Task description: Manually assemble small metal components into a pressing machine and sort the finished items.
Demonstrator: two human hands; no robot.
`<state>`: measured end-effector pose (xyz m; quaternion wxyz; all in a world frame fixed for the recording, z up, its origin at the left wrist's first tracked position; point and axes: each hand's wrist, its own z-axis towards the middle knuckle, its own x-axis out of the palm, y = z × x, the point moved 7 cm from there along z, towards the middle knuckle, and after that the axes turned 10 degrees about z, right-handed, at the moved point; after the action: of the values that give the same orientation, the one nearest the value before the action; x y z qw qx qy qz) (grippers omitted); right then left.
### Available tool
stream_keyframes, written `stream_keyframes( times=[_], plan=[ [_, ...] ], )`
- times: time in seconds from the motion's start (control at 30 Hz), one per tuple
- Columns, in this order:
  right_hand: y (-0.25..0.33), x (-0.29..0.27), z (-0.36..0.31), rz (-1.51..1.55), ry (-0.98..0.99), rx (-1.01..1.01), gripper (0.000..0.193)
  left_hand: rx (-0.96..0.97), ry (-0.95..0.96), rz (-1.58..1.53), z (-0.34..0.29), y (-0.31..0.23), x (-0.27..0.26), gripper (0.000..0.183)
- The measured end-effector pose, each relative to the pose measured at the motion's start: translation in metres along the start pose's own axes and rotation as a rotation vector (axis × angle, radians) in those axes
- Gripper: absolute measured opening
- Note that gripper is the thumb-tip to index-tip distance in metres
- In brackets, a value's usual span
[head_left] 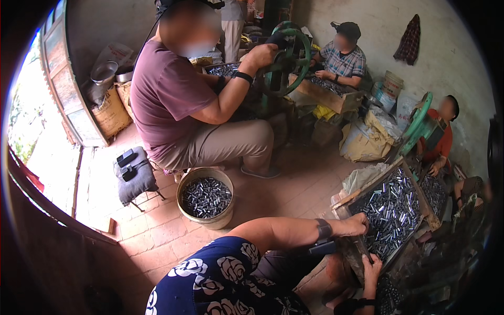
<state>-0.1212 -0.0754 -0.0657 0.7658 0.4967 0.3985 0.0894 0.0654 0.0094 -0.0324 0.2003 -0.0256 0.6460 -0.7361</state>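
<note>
A wooden tray point(344, 211) heaped with short shiny metal tubes point(391, 207) tilts in front of me at the lower right. My left hand point(356, 224) is closed at the tray's left edge, beside the heap; whatever its fingers hold is hidden. At the near edge of the tray is my right hand point(372, 269), thumb and fingers drawn together in a pinch. Anything between those fingertips is too small to make out. Dark straps circle both my wrists.
A bucket point(222, 217) full of similar tubes stands on the brick floor near a cushioned stool point(137, 181). One person point(168, 89) sits at a green handwheel point(304, 63). Another sits behind a wooden box point(315, 97); a third, in red, is by a green machine point(420, 118).
</note>
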Motion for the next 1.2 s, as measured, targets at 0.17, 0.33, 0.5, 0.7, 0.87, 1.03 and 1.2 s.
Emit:
stream_keyframes(
  times=[0.17,0.33,0.5,0.7,0.87,1.03,1.2],
  plan=[
    [-0.010,-0.001,0.001,-0.038,-0.016,0.020,0.031,0.035,0.011,-0.024,0.003,0.003,0.002,0.014],
    [-0.007,-0.003,-0.002,-0.003,-0.013,0.008,0.028,-0.033,0.001,-0.010,-0.001,-0.006,0.003,0.013],
    [0.004,0.002,0.000,0.011,0.001,0.010,0.027,0.008,0.008,-0.006,0.002,0.004,0.003,0.012],
    [0.002,0.000,-0.001,-0.028,-0.004,-0.007,0.025,0.001,-0.002,-0.046,0.000,-0.004,0.005,0.011],
    [0.001,-0.001,-0.002,-0.070,-0.021,-0.082,0.024,-0.024,-0.026,-0.085,0.001,0.000,0.006,0.010],
    [0.010,0.002,-0.002,-0.067,0.012,-0.043,0.024,-0.002,0.034,-0.039,-0.001,-0.003,0.007,0.012],
    [0.007,0.001,-0.002,-0.052,0.000,-0.035,0.023,-0.034,0.010,-0.074,-0.003,-0.007,0.005,0.014]
  ],
)
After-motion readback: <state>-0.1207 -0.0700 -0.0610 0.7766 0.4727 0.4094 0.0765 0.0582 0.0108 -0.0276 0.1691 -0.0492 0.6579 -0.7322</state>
